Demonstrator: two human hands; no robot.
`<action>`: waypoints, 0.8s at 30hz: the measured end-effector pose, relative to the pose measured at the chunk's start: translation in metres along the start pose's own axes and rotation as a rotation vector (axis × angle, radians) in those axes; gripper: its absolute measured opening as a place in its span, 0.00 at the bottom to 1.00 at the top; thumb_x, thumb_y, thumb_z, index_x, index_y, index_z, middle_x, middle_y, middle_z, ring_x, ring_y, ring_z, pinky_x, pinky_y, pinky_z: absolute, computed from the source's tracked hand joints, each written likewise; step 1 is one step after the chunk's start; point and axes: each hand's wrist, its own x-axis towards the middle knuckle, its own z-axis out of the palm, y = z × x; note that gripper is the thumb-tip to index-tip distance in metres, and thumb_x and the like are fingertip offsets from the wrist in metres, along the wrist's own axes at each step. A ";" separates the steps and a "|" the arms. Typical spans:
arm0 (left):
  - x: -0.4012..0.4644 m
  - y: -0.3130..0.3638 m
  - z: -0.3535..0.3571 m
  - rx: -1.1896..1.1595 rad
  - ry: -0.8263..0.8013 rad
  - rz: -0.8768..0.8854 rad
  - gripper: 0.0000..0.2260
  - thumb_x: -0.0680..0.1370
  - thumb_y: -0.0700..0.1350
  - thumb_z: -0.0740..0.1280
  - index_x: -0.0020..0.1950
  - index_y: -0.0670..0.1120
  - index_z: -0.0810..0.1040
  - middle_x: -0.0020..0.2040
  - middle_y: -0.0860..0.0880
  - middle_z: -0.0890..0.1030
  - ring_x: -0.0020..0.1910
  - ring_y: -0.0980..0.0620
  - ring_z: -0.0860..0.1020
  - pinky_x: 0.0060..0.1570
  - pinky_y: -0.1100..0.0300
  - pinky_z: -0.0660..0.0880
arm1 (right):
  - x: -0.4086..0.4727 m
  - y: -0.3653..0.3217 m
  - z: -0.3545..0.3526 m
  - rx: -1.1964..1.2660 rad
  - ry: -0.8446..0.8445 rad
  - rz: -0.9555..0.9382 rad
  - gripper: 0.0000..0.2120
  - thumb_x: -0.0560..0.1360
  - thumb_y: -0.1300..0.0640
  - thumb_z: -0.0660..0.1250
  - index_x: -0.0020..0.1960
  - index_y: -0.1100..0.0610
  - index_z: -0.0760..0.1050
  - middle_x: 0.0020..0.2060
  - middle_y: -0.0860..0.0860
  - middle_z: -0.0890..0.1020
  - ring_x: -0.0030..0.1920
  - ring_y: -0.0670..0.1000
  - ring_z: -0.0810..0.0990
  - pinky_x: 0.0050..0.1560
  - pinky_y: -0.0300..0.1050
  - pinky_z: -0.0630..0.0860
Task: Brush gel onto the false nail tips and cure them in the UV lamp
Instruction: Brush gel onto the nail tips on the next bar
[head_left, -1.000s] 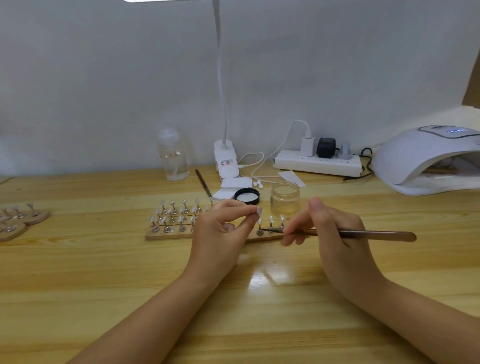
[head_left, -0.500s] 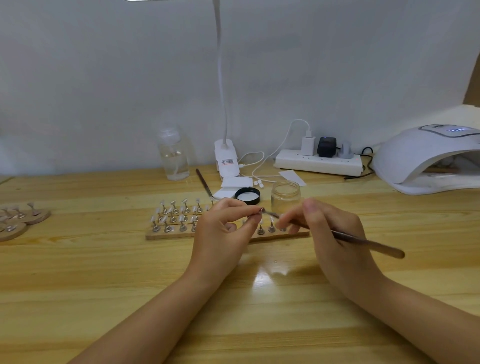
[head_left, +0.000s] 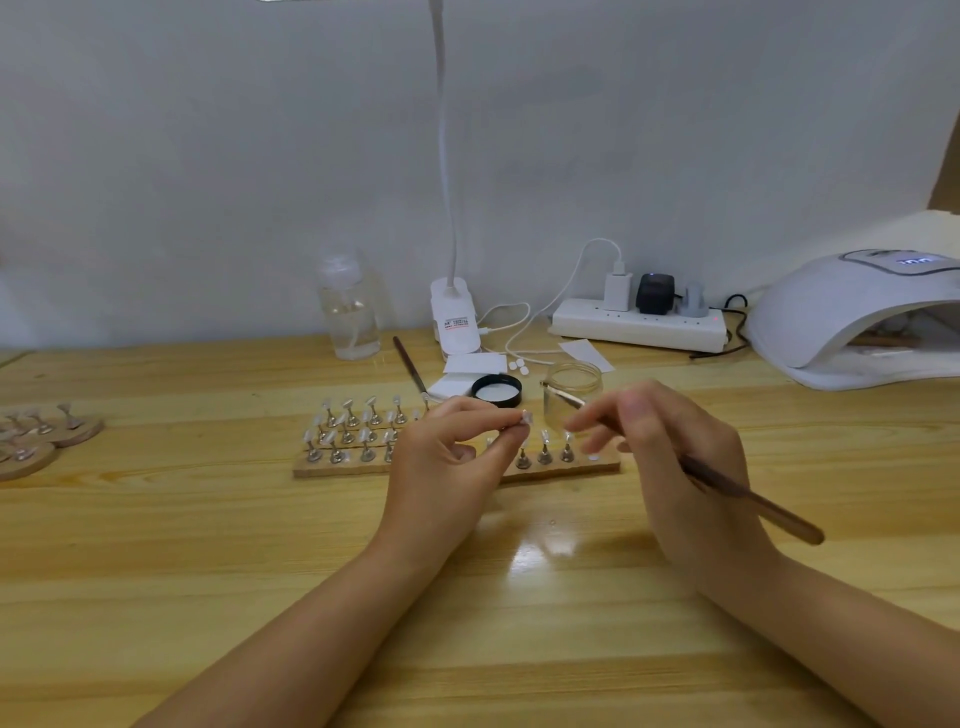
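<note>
My left hand (head_left: 447, 457) pinches a small false nail tip (head_left: 524, 417) between thumb and forefinger, raised above a wooden holder board (head_left: 605, 464) that carries several nail tips on metal stands. My right hand (head_left: 670, 457) grips a brown gel brush (head_left: 753, 501); its bristle end reaches up to the rim of an open glass gel jar (head_left: 571, 395) just behind the board. The white UV lamp (head_left: 841, 312) stands at the far right with its display lit.
A black jar lid (head_left: 496, 389), a second brush (head_left: 410, 366), paper pieces, a clear pump bottle (head_left: 350, 312), a lamp base (head_left: 454, 322) and a power strip (head_left: 639, 327) sit at the back. Round wooden stands (head_left: 36, 436) with more tips lie far left.
The brush tip has swung from the nail tip in my left hand up and right to the jar's rim. My left hand has stayed in place with the tip.
</note>
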 end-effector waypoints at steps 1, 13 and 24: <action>0.000 0.001 0.000 -0.013 -0.011 -0.001 0.10 0.69 0.39 0.72 0.40 0.56 0.82 0.37 0.58 0.81 0.37 0.59 0.79 0.36 0.48 0.76 | 0.001 0.000 0.000 -0.036 -0.001 -0.002 0.11 0.73 0.47 0.58 0.43 0.51 0.77 0.37 0.46 0.82 0.38 0.42 0.81 0.40 0.32 0.75; -0.003 0.000 0.000 -0.024 -0.129 0.201 0.07 0.69 0.39 0.71 0.45 0.47 0.83 0.41 0.50 0.83 0.32 0.57 0.77 0.24 0.59 0.68 | 0.002 0.009 0.002 -0.196 -0.096 -0.065 0.12 0.67 0.57 0.75 0.48 0.54 0.75 0.44 0.44 0.81 0.48 0.39 0.78 0.47 0.24 0.69; -0.004 0.002 -0.001 0.053 -0.139 0.292 0.10 0.69 0.48 0.70 0.49 0.51 0.81 0.42 0.55 0.81 0.23 0.62 0.64 0.26 0.75 0.59 | 0.003 0.008 -0.001 -0.189 -0.020 -0.082 0.10 0.68 0.55 0.73 0.46 0.51 0.74 0.41 0.41 0.80 0.45 0.39 0.79 0.48 0.31 0.71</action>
